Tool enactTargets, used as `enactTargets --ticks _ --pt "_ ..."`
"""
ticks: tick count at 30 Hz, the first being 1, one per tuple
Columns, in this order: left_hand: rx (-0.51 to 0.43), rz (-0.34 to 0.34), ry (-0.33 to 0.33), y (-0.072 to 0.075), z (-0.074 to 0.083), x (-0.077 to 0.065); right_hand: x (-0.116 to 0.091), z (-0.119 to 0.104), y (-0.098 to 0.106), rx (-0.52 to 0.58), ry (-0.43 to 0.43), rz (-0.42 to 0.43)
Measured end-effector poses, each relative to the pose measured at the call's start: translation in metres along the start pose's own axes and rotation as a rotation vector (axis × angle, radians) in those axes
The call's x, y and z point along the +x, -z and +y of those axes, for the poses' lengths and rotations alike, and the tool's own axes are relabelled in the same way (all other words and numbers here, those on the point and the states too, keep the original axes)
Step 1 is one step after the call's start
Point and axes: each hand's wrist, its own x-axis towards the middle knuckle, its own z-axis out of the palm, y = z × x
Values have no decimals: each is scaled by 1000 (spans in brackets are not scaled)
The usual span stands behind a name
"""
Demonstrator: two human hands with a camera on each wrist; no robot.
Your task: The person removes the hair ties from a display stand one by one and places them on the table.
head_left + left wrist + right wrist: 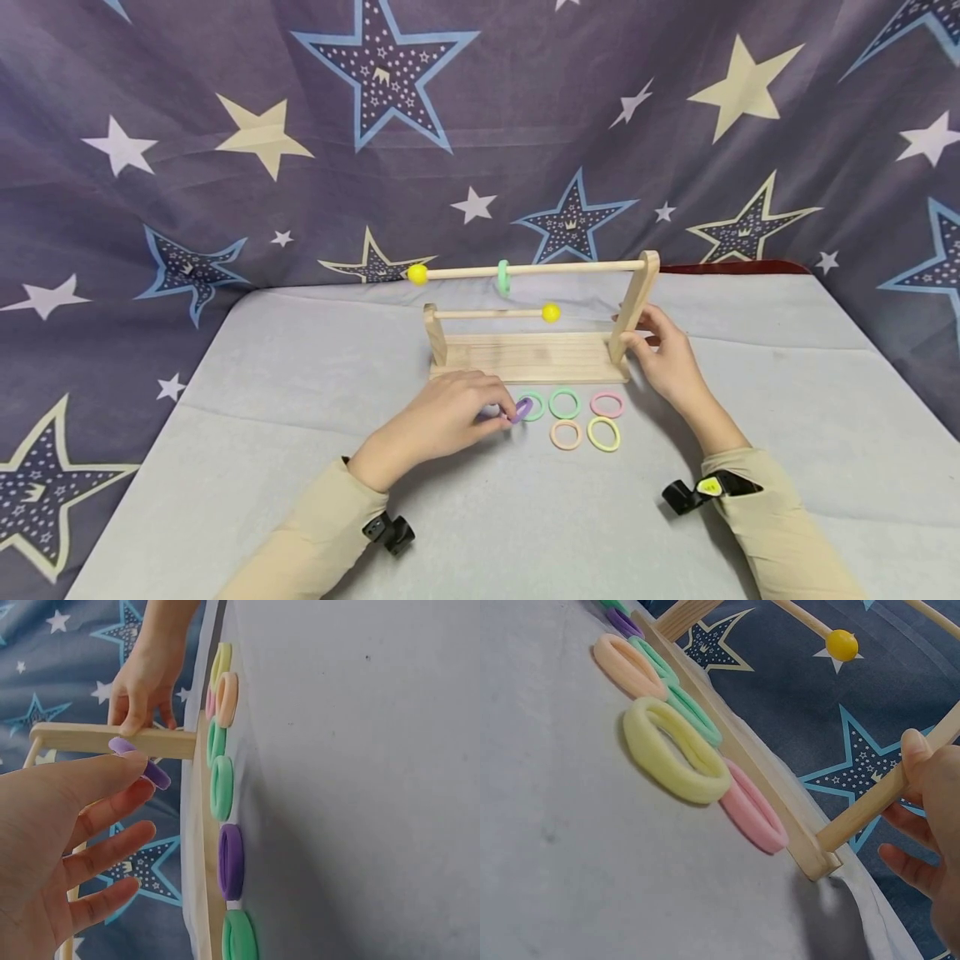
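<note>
My left hand (450, 412) pinches a purple hair tie (159, 776) between thumb and forefinger, its other fingers spread. In the left wrist view the hair tie is up off the table. My right hand (667, 362) grips the tall upright (636, 304) of a wooden stand (525, 358). A green hair tie (503, 282) hangs on the stand's upper rod (577, 267). In front of the base lie several more: yellow (697, 787), pink (761, 825), peach (634, 682), green (244, 937) and another purple one (236, 862).
The lower rod (487, 314) sticks out from a short post (435, 337), with a yellow ball (551, 312) on its end. Another yellow ball (417, 274) caps the upper rod. Pale cloth (300, 367) covers the table, and a star-patterned curtain (525, 100) hangs behind.
</note>
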Motion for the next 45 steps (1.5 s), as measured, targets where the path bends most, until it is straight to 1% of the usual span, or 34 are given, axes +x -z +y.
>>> enactTargets --ticks 9,19,23,31,35,45 --pt "16 -65 -20 -5 2 4 1 0 0 3 5 4" --pt "-24 -130 -66 -11 3 9 0 -1 0 -1 8 5" --pt "-16 -155 -63 -13 4 11 0 -1 -1 -2 8 5" --pt "33 -170 -47 -16 5 14 0 -1 -1 -1 5 1" --pt "34 -180 -53 -19 5 15 0 -1 -1 -3 5 1" --pt "52 -170 -51 -23 4 18 0 0 -1 -11 -1 5"
